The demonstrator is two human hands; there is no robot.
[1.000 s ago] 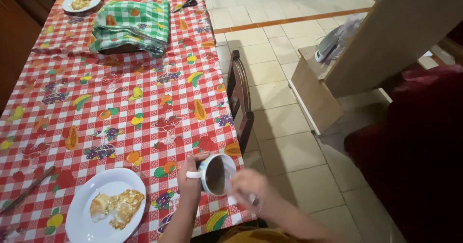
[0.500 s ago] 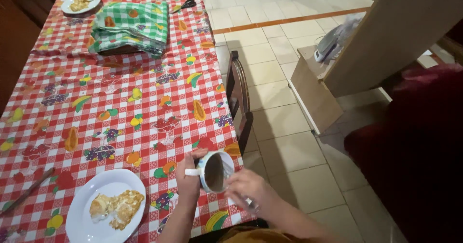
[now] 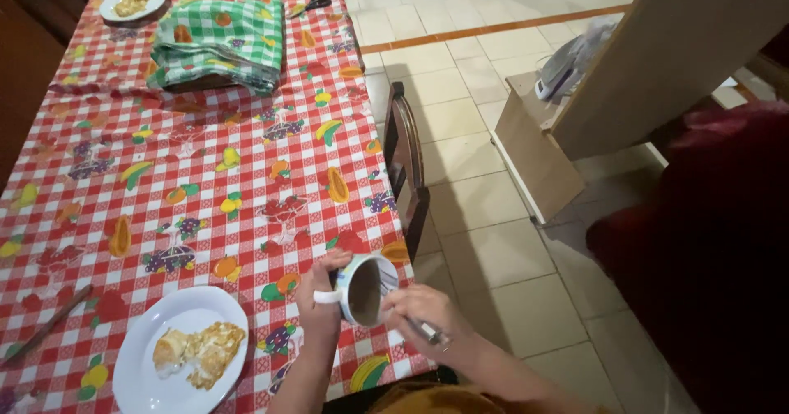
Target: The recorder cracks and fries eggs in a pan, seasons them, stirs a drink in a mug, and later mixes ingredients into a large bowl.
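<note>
Head view, only cam I've got. My left hand is clamped on the handle side of the mug; fingers wrapped round it, thumb side on the white handle. Mug is tipped hard, mouth facing right and toward me, so its long axis runs roughly left-right, base toward the left hand, rim toward the right. Dark liquid or dark inside shows in the opening; can't tell which.

My right hand sits just right of the rim, touching or nearly so. Fingers are pinched shut on a metal spoon: handle end sticks out lower right past the knuckles, other end goes up-left into the mug mouth. So the spoon lies along the mug's axis, entering from the right. Right hand is the nearer one to the opening; left only steadies.

Mug hangs over the near right corner of the table, w/ red checked fruit-print cloth. White plate w/ fried food lies left of the left forearm, apart. Wooden chair stands at the table edge beyond.
</note>
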